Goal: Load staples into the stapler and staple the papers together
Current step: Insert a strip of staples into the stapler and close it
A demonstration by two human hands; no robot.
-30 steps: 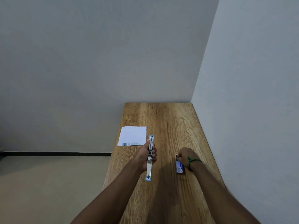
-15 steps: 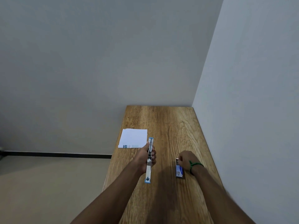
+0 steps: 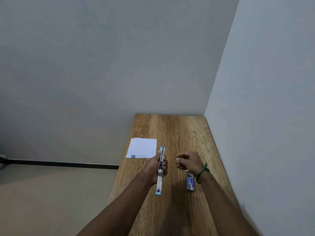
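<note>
Wood-grain tabletop [image 3: 179,133] against grey corner walls; white paper sheets with printed blue strip [image 3: 142,148] lying flat near left edge. Left hand [image 3: 156,166] wrapped closed around opened blue-and-silver metal stapler [image 3: 160,169], held lengthwise above table, just beside papers. Right hand [image 3: 189,161] raised, fingertips pinched on small pale strip of staples [image 3: 177,160]; small blue-and-white staple box [image 3: 190,183] on table beneath green-banded wrist.

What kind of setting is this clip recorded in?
Probably a bare room corner used as a desk: a narrow wooden table against plain grey walls, holding only papers, a stapler and a staple box.
</note>
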